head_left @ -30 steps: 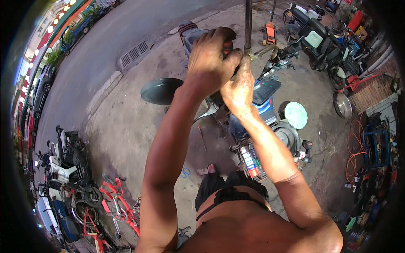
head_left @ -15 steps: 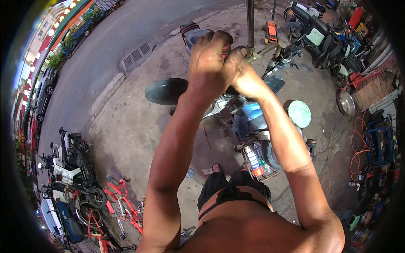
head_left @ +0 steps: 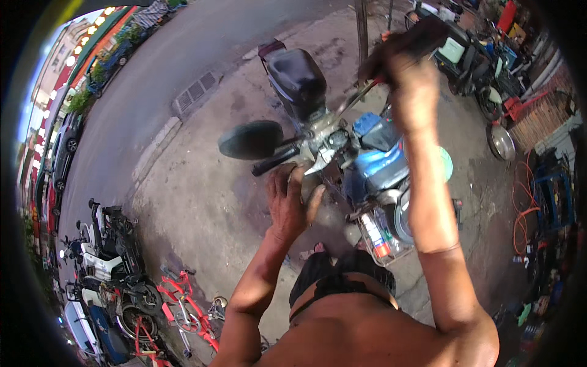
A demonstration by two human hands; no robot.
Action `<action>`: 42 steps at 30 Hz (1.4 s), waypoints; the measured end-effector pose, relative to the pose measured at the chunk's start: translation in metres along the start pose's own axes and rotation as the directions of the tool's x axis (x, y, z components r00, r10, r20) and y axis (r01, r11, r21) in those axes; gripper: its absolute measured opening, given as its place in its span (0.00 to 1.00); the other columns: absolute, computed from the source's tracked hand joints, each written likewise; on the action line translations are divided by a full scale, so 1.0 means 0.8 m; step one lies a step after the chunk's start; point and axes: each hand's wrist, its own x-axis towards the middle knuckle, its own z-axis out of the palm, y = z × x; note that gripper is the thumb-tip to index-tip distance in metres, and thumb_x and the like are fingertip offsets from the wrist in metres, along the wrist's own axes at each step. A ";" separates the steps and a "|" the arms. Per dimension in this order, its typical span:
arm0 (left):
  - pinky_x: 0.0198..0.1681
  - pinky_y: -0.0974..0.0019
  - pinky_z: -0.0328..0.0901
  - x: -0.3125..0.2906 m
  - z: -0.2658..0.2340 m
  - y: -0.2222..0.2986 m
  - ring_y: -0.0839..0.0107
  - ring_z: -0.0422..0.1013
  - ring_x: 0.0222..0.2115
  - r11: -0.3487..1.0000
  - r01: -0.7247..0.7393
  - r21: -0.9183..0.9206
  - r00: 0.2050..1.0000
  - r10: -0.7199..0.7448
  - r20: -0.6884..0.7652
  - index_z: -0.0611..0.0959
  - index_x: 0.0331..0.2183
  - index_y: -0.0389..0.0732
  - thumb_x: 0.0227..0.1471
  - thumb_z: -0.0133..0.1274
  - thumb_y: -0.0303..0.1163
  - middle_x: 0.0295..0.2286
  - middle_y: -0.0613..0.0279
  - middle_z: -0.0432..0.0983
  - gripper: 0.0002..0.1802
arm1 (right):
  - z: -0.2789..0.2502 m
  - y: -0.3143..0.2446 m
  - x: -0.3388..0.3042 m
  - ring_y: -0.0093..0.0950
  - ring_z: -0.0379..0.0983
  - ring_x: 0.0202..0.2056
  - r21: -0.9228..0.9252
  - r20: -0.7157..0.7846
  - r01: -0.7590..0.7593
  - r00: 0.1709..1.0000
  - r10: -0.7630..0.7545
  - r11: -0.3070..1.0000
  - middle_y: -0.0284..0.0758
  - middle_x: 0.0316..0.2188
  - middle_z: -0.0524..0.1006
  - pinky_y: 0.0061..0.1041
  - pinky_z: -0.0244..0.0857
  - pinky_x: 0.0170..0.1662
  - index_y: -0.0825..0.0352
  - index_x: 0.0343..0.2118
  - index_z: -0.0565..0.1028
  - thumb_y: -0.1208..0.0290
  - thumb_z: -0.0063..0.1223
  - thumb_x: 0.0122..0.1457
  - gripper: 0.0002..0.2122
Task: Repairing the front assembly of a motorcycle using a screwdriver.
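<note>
My left hand [head_left: 288, 208] is open, thumb spread, its fingertips at the silver lever [head_left: 321, 163] and black handlebar grip [head_left: 275, 161] of a motorbike. Whether they touch, I cannot tell. My right hand [head_left: 417, 98] is raised to the upper right, smeared by motion. Its fingers appear closed on a dark, blurred thing [head_left: 408, 46] whose kind does not show; a bit of red is beside it. The motorbike has a black seat [head_left: 298, 76] and a round dark mirror [head_left: 251, 139]. Blue plastic parts [head_left: 380, 162] lie to the right of the handlebar.
A tray [head_left: 386, 262] with a spray can [head_left: 374, 234] stands near my feet. Parked scooters [head_left: 101, 257] and red bicycle frames [head_left: 182, 306] line the left. An orange hose [head_left: 521, 211] and more motorbikes [head_left: 465, 55] are at the right. A post [head_left: 362, 30] rises at the back.
My hands have parted from their joined hold near the post. The left has come down to the handlebar and opened; the right has moved up and right. The motorbike's seat is now uncovered.
</note>
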 end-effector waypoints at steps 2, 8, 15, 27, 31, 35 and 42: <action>0.57 0.45 0.52 -0.021 -0.010 -0.009 0.45 0.59 0.54 0.990 0.070 0.121 0.992 -0.082 0.092 0.66 0.56 0.38 0.33 0.70 0.35 0.52 0.45 0.63 0.47 | -0.029 -0.048 0.016 0.22 0.70 0.26 0.342 -0.050 -0.166 0.980 0.195 0.925 0.31 0.20 0.71 0.22 0.63 0.26 0.67 0.35 0.73 0.59 0.52 0.61 0.13; 0.61 0.40 0.44 -0.016 -0.012 -0.076 0.41 0.48 0.60 0.919 0.075 0.386 0.895 -0.233 0.381 0.56 0.62 0.42 0.33 0.70 0.45 0.59 0.39 0.50 0.59 | -0.127 -0.011 -0.104 0.22 0.66 0.16 -0.058 -0.078 -0.551 0.834 0.547 0.832 0.28 0.16 0.67 0.21 0.62 0.20 0.68 0.34 0.70 0.54 0.62 0.52 0.21; 0.59 0.40 0.47 -0.003 -0.005 -0.083 0.41 0.52 0.58 0.902 0.036 0.431 0.853 -0.252 0.456 0.56 0.61 0.35 0.33 0.69 0.44 0.56 0.37 0.54 0.59 | -0.203 0.039 -0.297 0.16 0.62 0.18 -0.159 -0.535 -0.734 0.626 0.567 0.661 0.25 0.16 0.67 0.19 0.56 0.23 0.67 0.30 0.73 0.64 0.59 0.54 0.11; 0.48 0.50 0.59 0.012 0.018 -0.135 0.47 0.64 0.43 0.952 -0.081 0.295 0.947 -0.019 0.322 0.70 0.47 0.34 0.34 0.66 0.32 0.40 0.47 0.68 0.36 | -0.206 0.084 -0.408 0.20 0.72 0.29 -0.195 -0.656 -0.741 0.585 0.477 0.642 0.33 0.32 0.78 0.21 0.66 0.35 0.73 0.43 0.74 0.72 0.62 0.54 0.15; 0.52 0.48 0.57 0.007 0.017 -0.140 0.47 0.62 0.49 0.948 -0.028 0.318 0.920 -0.100 0.378 0.67 0.52 0.34 0.33 0.67 0.36 0.45 0.45 0.66 0.44 | -0.200 0.086 -0.408 0.21 0.71 0.30 -0.091 -0.646 -0.728 0.562 0.516 0.679 0.32 0.31 0.78 0.21 0.66 0.35 0.72 0.42 0.74 0.71 0.61 0.55 0.14; 0.61 0.41 0.43 -0.009 0.004 -0.093 0.47 0.49 0.61 0.898 0.020 0.440 0.859 -0.241 0.452 0.52 0.62 0.34 0.31 0.70 0.47 0.58 0.41 0.53 0.64 | -0.197 0.090 -0.416 0.22 0.70 0.33 -0.170 -0.641 -0.708 0.608 0.469 0.686 0.32 0.31 0.77 0.23 0.65 0.40 0.70 0.42 0.74 0.71 0.61 0.55 0.14; 0.59 0.43 0.48 0.001 0.013 -0.091 0.48 0.56 0.55 0.857 0.006 0.515 0.876 -0.253 0.411 0.59 0.59 0.34 0.34 0.69 0.42 0.53 0.43 0.60 0.55 | -0.200 0.104 -0.443 0.25 0.69 0.37 -0.445 -0.609 -0.674 0.711 0.353 0.590 0.36 0.34 0.77 0.27 0.63 0.44 0.70 0.43 0.74 0.71 0.63 0.54 0.15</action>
